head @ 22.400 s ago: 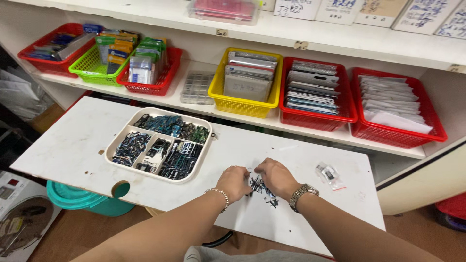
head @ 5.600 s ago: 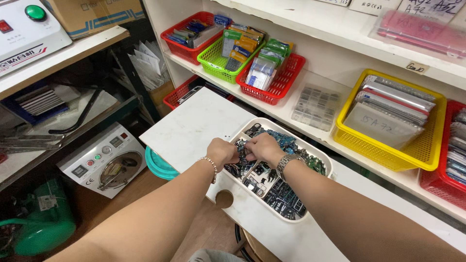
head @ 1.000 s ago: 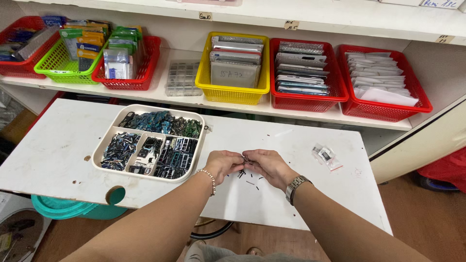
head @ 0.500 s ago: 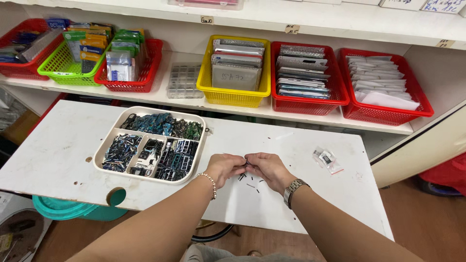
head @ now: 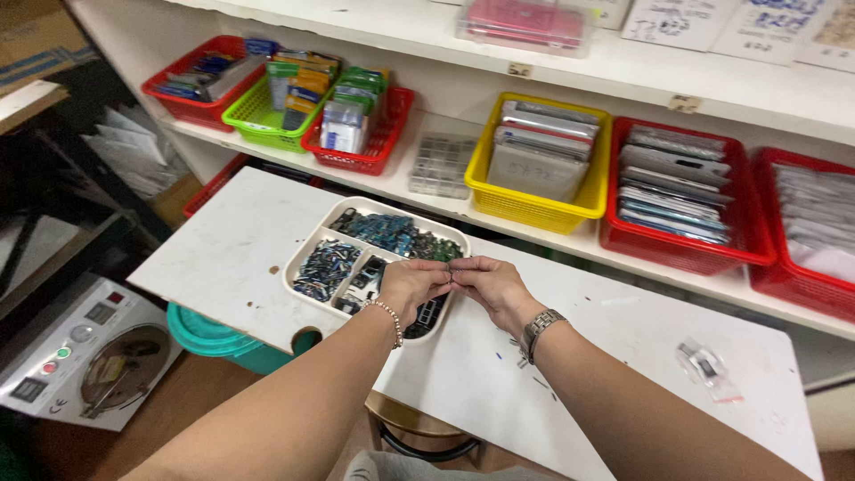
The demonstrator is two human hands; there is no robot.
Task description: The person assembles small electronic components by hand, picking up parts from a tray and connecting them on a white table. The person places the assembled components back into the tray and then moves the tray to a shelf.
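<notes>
Between our fingertips we pinch a very small dark part (head: 451, 275), too tiny to tell its kind. It is held in the air, just above the near right corner of the white divided plastic tray (head: 307, 251). Our left hand (head: 411, 287) and our right hand (head: 489, 285) are together, the fingertips meeting on this small part, with a bead bracelet on the left wrist and a metal watch on the right.

To do this step well, we judge that the pinch should stay light and both hands should stay over the tray, so that a dropped part falls among the others and not on the floor.

The tray lies on the white tabletop (head: 223, 258) and has several compartments: the far one holds bluish-green small boards, the left one holds dark and blue pieces, and the near ones hold small black parts. A few loose dark bits lie on the tabletop near our right wrist, and a small clear plastic bag (head: 705, 367) lies well apart to the right.

On the white shelf (head: 570, 245) behind stands a yellow plastic basket (head: 534, 201) with flat grey plates, red plastic baskets (head: 686, 245) with stacked flat panels, and a green plastic basket (head: 258, 120) with packets.
</notes>
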